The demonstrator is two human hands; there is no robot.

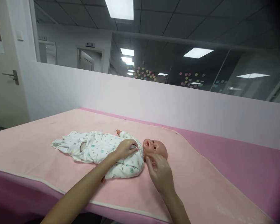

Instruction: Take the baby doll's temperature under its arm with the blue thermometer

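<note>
Lying mid-mat on pink padded changing mat [200,186]: plastic baby doll in white printed romper [102,149] | left hand [125,148] pinching collar closed | right hand [160,174] half-open, fingertips touching head | step: adjusting neckline; next needing steadied head.

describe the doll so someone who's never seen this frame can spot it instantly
Start at the pink blanket covering the table in front of the low white partition wall. Near its middle lies a baby doll on its back, head to the right. It is the only object there: bald head, white printed romper, the left hand on its chest and the right hand at its head.
</note>
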